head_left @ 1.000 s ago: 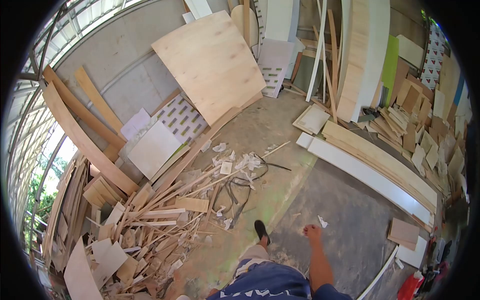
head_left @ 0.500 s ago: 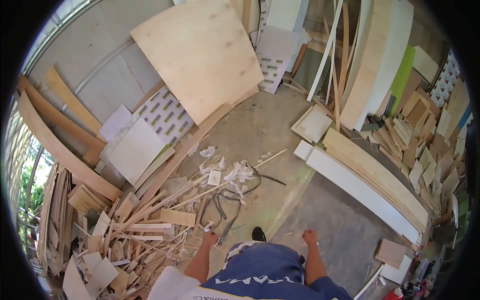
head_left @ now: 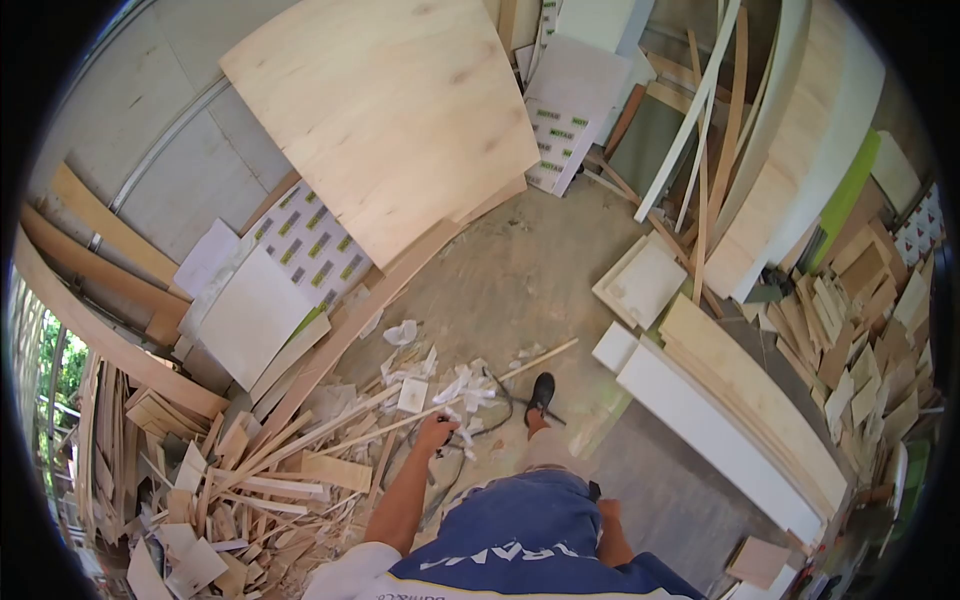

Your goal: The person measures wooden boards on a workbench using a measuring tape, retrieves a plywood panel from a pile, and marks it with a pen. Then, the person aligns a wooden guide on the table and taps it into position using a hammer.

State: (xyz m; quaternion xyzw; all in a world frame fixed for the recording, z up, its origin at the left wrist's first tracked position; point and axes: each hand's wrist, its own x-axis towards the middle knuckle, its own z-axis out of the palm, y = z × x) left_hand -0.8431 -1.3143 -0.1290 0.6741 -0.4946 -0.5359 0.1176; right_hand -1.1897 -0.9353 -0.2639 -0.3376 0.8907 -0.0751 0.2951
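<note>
Floor (head_left: pixel 540 240) beneath crumpled white scraps (head_left: pixel 462 386).

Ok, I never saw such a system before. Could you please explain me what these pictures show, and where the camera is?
There is no robot here. A person works with bare hands, and every picture comes from one camera worn on the head, looking forward and down.

The blue shirt at the bottom is the wearer's. On the floor lie a pile of wood offcuts, white scraps, a black cable and long boards. A large plywood sheet stands tilted behind.

The left hand is out over the scraps; the right hand is beside the body. Whether either holds something is too small or hidden to tell.
</note>
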